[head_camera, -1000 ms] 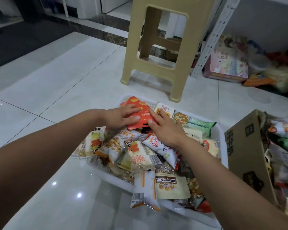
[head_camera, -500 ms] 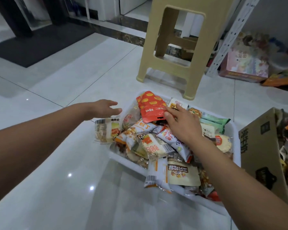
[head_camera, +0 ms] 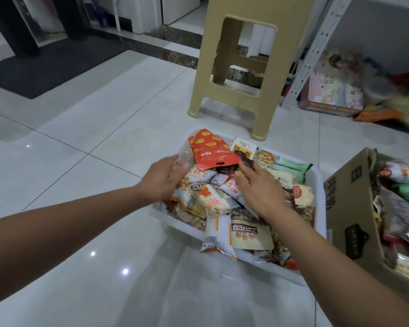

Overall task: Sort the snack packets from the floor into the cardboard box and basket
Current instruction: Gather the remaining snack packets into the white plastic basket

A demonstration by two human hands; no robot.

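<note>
Packets heap the basket (head_camera: pixel 316 182) on the floor, and a white packet (head_camera: pixel 219 234) overhangs its near rim. The left hand (head_camera: pixel 163 178) and right hand (head_camera: pixel 257 188) rest on the pile with fingers open, the right touching the red packet (head_camera: pixel 213 152). Pressing down could spill the overhanging packets.

Glossy tiled floor (head_camera: pixel 85 267), white plastic basket (head_camera: pixel 318 182)

Glossy white tiled floor (head_camera: pixel 85 128), beige stool (head_camera: pixel 241 67), dark mat (head_camera: pixel 45 67).
</note>
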